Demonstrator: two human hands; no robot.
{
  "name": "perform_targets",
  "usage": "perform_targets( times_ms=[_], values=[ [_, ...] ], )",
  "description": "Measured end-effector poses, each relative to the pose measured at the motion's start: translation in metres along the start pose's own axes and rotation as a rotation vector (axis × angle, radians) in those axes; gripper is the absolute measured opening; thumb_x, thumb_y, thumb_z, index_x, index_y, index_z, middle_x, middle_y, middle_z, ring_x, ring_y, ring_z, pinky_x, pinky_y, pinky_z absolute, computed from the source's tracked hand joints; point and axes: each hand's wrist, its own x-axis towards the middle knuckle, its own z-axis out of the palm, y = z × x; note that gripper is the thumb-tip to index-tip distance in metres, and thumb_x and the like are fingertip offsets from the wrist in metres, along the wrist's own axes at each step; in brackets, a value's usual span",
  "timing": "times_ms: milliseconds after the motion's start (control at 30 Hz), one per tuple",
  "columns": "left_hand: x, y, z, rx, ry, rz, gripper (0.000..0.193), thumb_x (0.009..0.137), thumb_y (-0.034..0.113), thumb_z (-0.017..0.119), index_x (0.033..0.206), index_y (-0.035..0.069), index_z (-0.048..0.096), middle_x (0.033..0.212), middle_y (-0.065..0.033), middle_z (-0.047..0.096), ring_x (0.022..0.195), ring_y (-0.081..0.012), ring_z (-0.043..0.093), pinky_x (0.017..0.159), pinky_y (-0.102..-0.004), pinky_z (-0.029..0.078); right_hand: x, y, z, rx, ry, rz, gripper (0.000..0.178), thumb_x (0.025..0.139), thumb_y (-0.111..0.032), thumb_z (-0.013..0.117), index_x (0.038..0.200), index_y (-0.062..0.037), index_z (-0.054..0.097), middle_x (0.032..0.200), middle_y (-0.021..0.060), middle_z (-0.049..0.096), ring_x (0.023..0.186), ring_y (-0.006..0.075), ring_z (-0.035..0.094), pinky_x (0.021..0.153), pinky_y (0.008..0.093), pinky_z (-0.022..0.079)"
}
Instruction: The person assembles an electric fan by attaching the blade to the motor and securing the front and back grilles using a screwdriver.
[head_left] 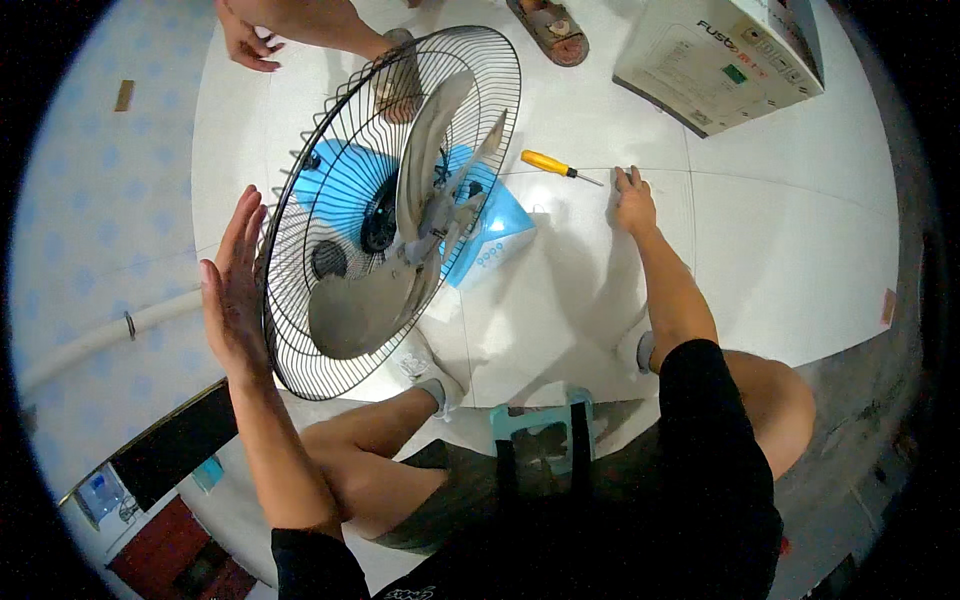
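Head view: round black-wire, grey-bladed fan (410, 200) stood just right of your flattened left hand (237, 300); right hand (636, 207), grip unclear

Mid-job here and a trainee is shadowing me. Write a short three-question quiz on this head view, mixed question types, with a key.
1. True or false: in this view, the yellow-handled screwdriver lies between the wire fan guard and the wearer's right hand.

2. Multiple choice: which of the wearer's hands is nearer the fan guard?
A) the right hand
B) the left hand
C) both equally near

3. Fill in: at the upper right of the view, a large printed ____ stands.

Key:
1. True.
2. B.
3. Carton.
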Motion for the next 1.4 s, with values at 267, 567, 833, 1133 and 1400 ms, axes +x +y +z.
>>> perform_targets(
  times_ms=[267, 567, 833, 1133, 1400],
  values=[
    [0.01, -0.008, 0.011, -0.056, 0.07, -0.075, 0.08, 0.104, 0.058, 0.024, 0.151, -0.005, 0.039, 0.158, -0.0208, 0.037, 0.15, -0.0333, 0.03, 0.123, -0.0452, 0.021, -0.001, 0.012, 0.026, 0.033, -0.123, 0.019, 0.042, 0.08, -0.006, 0.066, 0.122, -0.0078, 0.062, 0.129, 0.0198, 0.055, 0.113, 0.043, 0.057, 0.093, 0.0482, 0.054],
    [0.013, -0.01, 0.014, -0.02, 0.056, -0.072, 0.071, 0.103, 0.058, 0.031, 0.145, 0.005, 0.053, 0.156, -0.0182, 0.041, 0.148, -0.0368, 0.033, 0.122, -0.0516, 0.021, -0.092, -0.093, -0.001, 1.09, 0.22, 0.264, 0.024, 0.083, -0.006, 0.069, 0.106, 0.0016, 0.067, 0.09, 0.0088, 0.069, 0.073, 0.0164, 0.066, 0.069, 0.03, 0.055],
    [0.023, -0.024, 0.019, -0.036, -0.005, -0.019, 0.065, 0.1, 0.053, 0.05, 0.139, 0.001, 0.058, 0.144, -0.0165, 0.055, 0.137, -0.0284, 0.046, 0.117, -0.0388, 0.029, -0.158, -0.277, -0.15, 1.736, 0.079, -0.032, 0.039, 0.085, 0.006, 0.073, 0.121, 0.0015, 0.059, 0.101, 0.0109, 0.069, 0.091, 0.0157, 0.068, 0.08, 0.026, 0.055],
    [0.021, -0.033, 0.015, -0.084, -0.042, 0.031, 0.05, 0.102, 0.039, 0.052, 0.129, -0.001, 0.066, 0.127, -0.0121, 0.066, 0.121, -0.0207, 0.055, 0.11, -0.0315, 0.035, -0.159, -0.303, -0.167, 1.626, 0.108, -0.148, 0.038, 0.085, 0.007, 0.072, 0.12, 0.0012, 0.059, 0.103, 0.0084, 0.065, 0.096, 0.013, 0.064, 0.085, 0.025, 0.054],
    [0.024, -0.04, 0.014, -0.141, -0.082, -0.042, 0.049, 0.105, 0.037, 0.048, 0.127, -0.003, 0.066, 0.122, -0.0133, 0.069, 0.113, -0.021, 0.06, 0.106, -0.0314, 0.039, -0.15, -0.309, -0.165, 1.525, 0.193, -0.238, 0.037, 0.084, 0.006, 0.075, 0.119, 0.0007, 0.061, 0.102, 0.0062, 0.064, 0.092, 0.0107, 0.064, 0.084, 0.0227, 0.054]
  ],
)
